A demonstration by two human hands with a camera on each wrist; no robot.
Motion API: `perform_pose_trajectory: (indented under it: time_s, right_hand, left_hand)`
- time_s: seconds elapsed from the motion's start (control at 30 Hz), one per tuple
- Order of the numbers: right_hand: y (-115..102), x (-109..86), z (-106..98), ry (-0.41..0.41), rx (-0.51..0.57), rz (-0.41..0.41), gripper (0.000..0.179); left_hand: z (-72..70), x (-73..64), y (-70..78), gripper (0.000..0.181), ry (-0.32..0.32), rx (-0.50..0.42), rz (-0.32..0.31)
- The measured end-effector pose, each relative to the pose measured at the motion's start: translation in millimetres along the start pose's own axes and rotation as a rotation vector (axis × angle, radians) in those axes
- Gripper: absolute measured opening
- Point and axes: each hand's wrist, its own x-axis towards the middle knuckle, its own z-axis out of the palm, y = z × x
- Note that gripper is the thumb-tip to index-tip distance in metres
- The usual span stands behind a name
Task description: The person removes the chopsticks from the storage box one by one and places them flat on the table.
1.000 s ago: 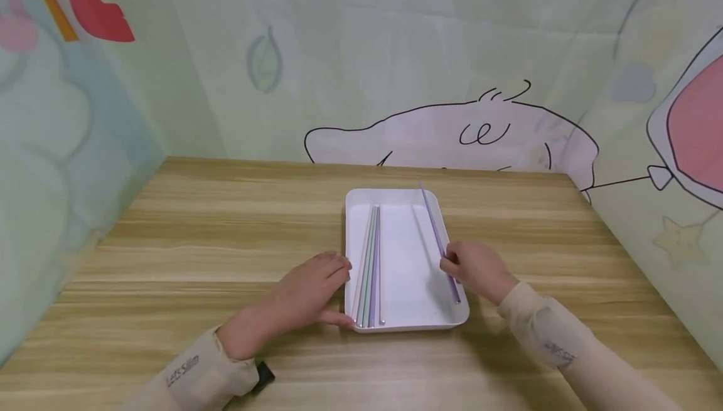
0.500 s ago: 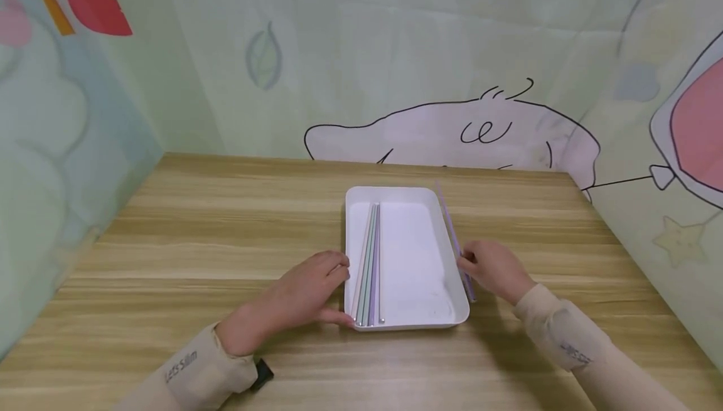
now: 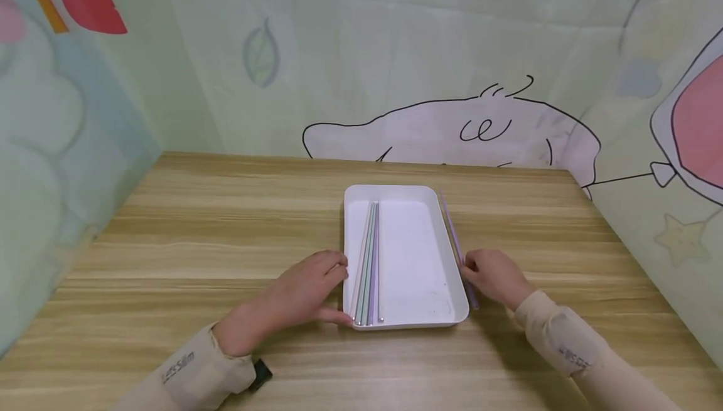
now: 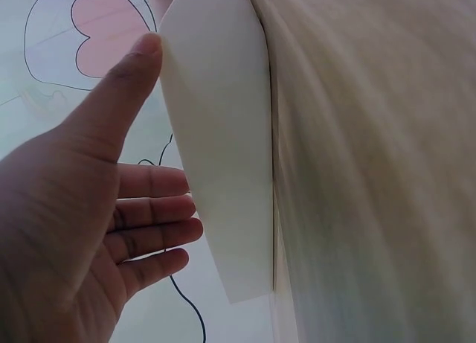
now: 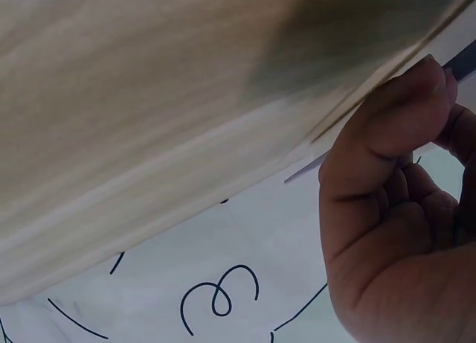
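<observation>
A white rectangular tray (image 3: 415, 260) stands on the wooden table. Several slim chopsticks (image 3: 368, 266) in pink, green and purple lie lengthwise along its left side. My left hand (image 3: 307, 288) rests against the tray's left wall, thumb near the front corner; in the left wrist view the fingers (image 4: 152, 231) are nearly straight and touch the rim. My right hand (image 3: 497, 276) pinches a purple chopstick (image 3: 454, 232) just outside the tray's right wall, low by the table. In the right wrist view the curled fingers (image 5: 416, 105) hide most of that chopstick.
The wooden table (image 3: 226, 223) extends to both sides of the tray. A printed cloth backdrop (image 3: 367, 53) with cartoon drawings rises behind the table and along both sides.
My right hand has carried the purple chopstick from above the tray's right side, over the rim and down beside the outer wall. The left hand keeps its place at the tray.
</observation>
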Motion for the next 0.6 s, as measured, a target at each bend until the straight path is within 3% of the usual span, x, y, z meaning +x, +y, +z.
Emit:
perform_pose_trajectory:
  time_s: [0.6]
  right_hand:
    - [1.6, -0.1, 10.1, -0.102, -0.007, 0.058, 0.026]
  left_hand:
    - [2.1, -1.1, -1.5, 0.064, 0.025, 0.026, 0.01]
